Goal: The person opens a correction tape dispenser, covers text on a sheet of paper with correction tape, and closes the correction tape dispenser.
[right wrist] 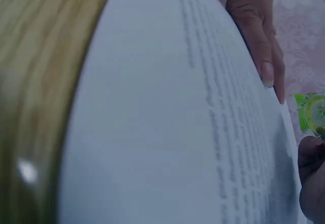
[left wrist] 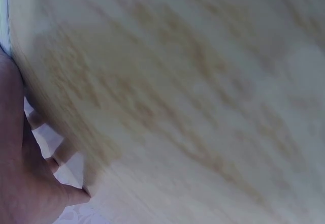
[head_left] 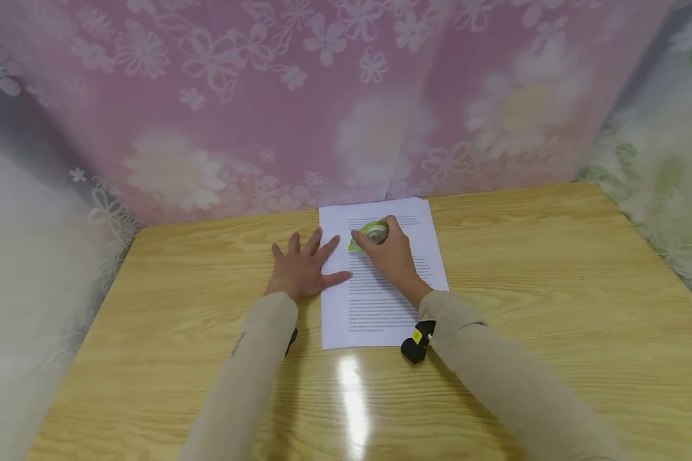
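A printed sheet of paper (head_left: 337,320) lies on the wooden table, with lines of dark text and a little red text near its top. My right hand (head_left: 396,256) pinches a green, see-through correction tape (head_left: 376,232) between thumb and fingers, over the upper part of the sheet. In the right wrist view the correction tape (right wrist: 315,113) shows a round reel inside its clear case. My left hand (head_left: 302,269) rests with spread fingers at the sheet's left edge, thumb and index fingertips on the paper. The left wrist view catches only part of that hand (left wrist: 30,183).
The wooden table (head_left: 553,275) reaches back to a pink flowered curtain (head_left: 300,128). Pale patterned cloth (head_left: 29,269) hangs at the left side, and similar cloth (head_left: 663,166) at the right. A black wrist device (head_left: 418,342) sits by the right sleeve.
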Demonstrator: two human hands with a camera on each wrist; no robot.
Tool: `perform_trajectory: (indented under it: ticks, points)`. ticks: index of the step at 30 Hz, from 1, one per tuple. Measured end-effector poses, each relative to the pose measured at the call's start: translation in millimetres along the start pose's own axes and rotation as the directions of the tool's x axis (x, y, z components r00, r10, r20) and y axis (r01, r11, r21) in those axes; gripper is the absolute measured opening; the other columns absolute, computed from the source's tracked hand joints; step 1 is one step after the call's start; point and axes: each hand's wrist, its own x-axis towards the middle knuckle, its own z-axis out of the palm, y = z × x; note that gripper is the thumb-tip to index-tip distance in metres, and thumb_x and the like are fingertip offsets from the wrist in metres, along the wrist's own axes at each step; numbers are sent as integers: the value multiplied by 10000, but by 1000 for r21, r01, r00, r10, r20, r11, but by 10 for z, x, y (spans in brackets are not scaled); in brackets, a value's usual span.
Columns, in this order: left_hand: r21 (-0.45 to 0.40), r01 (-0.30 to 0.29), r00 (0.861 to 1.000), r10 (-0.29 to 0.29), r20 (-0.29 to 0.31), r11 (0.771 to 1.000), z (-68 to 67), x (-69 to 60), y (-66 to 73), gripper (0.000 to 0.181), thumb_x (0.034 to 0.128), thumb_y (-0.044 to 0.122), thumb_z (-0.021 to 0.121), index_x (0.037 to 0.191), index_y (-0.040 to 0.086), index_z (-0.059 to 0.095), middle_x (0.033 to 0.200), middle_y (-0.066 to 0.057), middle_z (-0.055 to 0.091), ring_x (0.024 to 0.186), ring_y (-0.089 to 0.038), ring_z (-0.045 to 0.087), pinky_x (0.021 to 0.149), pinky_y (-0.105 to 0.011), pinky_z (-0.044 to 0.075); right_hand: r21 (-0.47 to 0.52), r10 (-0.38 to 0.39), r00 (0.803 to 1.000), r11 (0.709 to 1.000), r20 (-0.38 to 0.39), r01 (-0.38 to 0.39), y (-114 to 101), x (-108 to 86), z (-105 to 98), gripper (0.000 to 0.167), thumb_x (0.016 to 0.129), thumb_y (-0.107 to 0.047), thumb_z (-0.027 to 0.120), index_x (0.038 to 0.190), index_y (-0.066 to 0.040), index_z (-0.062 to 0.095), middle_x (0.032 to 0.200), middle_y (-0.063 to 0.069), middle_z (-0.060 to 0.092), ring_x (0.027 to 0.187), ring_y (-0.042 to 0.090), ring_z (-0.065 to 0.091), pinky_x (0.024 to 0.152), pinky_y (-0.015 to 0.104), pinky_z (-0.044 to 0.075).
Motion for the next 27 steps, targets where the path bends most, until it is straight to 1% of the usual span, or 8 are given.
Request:
perform_trajectory:
  ticks: [3, 6, 8, 14, 19, 27]
  points:
    - [9, -5, 1000, 5, 1, 1000, -4, 17, 22, 837, 803, 850, 160, 1513, 437, -4, 1599, 18, -2, 1412, -428, 66, 989, -731, 145, -15, -28, 999, 999, -28, 28, 68, 22, 65, 554, 848, -492, 669, 1131, -70, 448, 995, 89, 586, 859, 213, 591, 731, 351, 501]
    - [23, -5, 1000, 5, 5, 1000, 3, 33, 32, 845, 790, 862, 142, 1507, 448, -27, 1599, 24, -14, 1413, -427, 63, 991, -728, 145, -5, -30, 998, 1000, -59, 30, 130, 38, 71, 527, 847, -455, 684, 1120, -69, 450, 1001, 86, 586, 878, 207, 584, 757, 347, 493]
    - [30, -2, 1000, 2, 4, 1000, 7, 33, 26, 849, 786, 866, 137, 1507, 449, -29, 1599, 24, -13, 1412, -427, 67, 990, -729, 149, 8, -33, 997, 999, -64, 34, 144, 43, 77, 512, 849, -433, 692, 1110, -65, 449, 1001, 88, 582, 883, 208, 577, 766, 346, 487]
    - [31, 6, 1000, -7, 10, 1000, 10, 4, -8, 844, 797, 855, 158, 1513, 439, -8, 1600, 15, 2, 1409, -433, 77, 983, -731, 163, 5, -41, 999, 999, -17, 41, 124, 27, 116, 515, 847, -433, 696, 1100, -63, 443, 988, 89, 573, 867, 216, 561, 747, 347, 474]
    - [22, 4, 1000, -4, 9, 1000, 16, 7, -14, 843, 805, 849, 175, 1517, 431, 3, 1600, 13, 8, 1408, -433, 80, 980, -734, 165, -14, -46, 999, 999, -3, 46, 119, 18, 138, 531, 843, -457, 694, 1101, -70, 438, 980, 83, 573, 858, 218, 562, 742, 353, 470]
    - [30, 0, 1000, 0, 8, 1000, 27, 36, -20, 858, 786, 864, 134, 1513, 436, -20, 1600, 12, 4, 1410, -427, 77, 980, -736, 157, -53, -53, 999, 997, 14, 54, 123, 24, 164, 553, 854, -472, 680, 1119, -67, 413, 982, 80, 567, 846, 213, 574, 728, 347, 483]
